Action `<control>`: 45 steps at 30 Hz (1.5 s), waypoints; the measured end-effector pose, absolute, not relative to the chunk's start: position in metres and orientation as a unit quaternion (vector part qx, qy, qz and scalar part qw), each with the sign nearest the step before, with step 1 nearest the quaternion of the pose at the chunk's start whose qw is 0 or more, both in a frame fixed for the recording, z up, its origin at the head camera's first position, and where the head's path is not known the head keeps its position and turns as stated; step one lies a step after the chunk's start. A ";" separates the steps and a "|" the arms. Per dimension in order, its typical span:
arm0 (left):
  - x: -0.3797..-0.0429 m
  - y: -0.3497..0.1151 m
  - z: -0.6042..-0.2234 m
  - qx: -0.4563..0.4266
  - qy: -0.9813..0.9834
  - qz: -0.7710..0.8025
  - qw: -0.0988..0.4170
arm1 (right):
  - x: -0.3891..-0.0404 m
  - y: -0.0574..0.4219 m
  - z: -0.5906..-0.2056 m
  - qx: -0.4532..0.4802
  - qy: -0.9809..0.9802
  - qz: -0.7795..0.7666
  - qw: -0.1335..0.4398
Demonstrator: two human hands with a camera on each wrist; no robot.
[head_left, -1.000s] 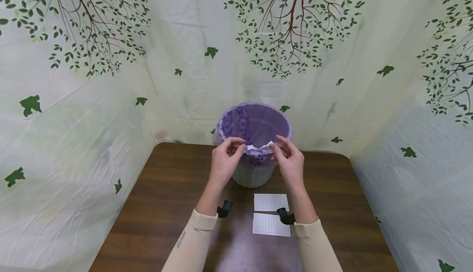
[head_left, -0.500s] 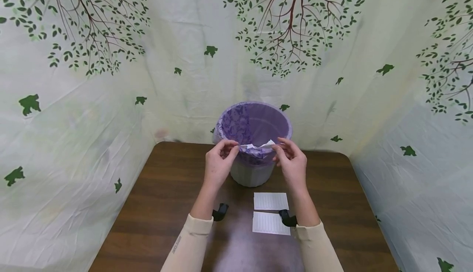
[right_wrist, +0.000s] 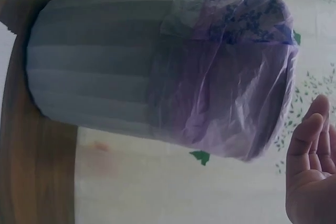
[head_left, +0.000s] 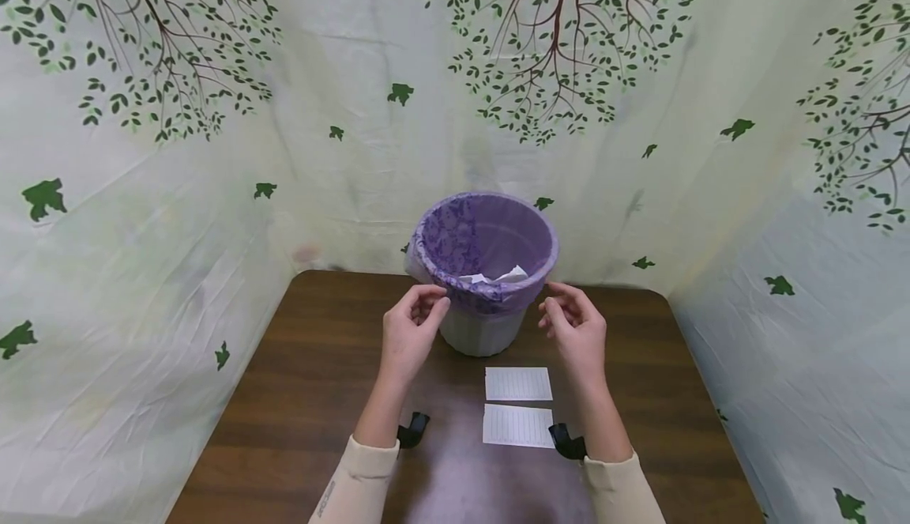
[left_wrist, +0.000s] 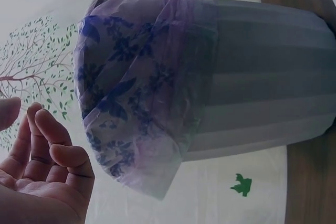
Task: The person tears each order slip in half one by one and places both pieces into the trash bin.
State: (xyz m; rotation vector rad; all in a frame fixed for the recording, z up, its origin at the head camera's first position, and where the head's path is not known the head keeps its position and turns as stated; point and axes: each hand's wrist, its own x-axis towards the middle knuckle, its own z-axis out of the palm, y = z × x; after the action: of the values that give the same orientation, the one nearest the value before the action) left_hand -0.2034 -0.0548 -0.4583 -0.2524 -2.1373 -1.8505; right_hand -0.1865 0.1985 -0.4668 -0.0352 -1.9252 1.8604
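Observation:
A grey ribbed bin point(head_left: 482, 334) stands towards the back of the table, lined with a purple flower-patterned bag point(head_left: 522, 224) folded over its rim. White paper pieces point(head_left: 512, 275) show inside, just behind the near rim. My left hand point(head_left: 412, 333) is at the bin's near left, apart from it, fingers loosely bent and holding nothing. On the near right is my right hand point(head_left: 579, 333), likewise relaxed with nothing in it. Both wrist views show the bin's outside and the bag's fold, with a gap between each hand and the bag.
Two lined white cards point(head_left: 518, 384) point(head_left: 518, 426) lie one before the other on the dark wooden table point(head_left: 320, 366), in front of the bin. A cloth point(head_left: 341, 216) printed with trees and leaves hangs behind and at both sides.
Both hands have moved apart and back towards me from the bin's rim. The white paper between them has been let go and now sits inside the bin near the front rim.

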 end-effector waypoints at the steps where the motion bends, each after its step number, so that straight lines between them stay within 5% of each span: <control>1: -0.202 -0.054 -0.459 -0.089 -0.745 -0.644 0.150 | -0.184 0.200 -0.468 -0.016 -0.702 0.675 0.229; 45: -0.179 -0.010 -0.557 -0.088 -0.783 -0.614 0.054 | -0.120 0.214 -0.557 -0.113 -0.728 0.666 0.116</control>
State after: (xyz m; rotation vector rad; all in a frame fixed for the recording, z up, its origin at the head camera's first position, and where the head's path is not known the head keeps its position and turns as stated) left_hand -0.1788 -0.0102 -0.5565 -0.2664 -2.3777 -1.8647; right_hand -0.1205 0.2143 -0.5566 -0.3306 -2.1330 1.9515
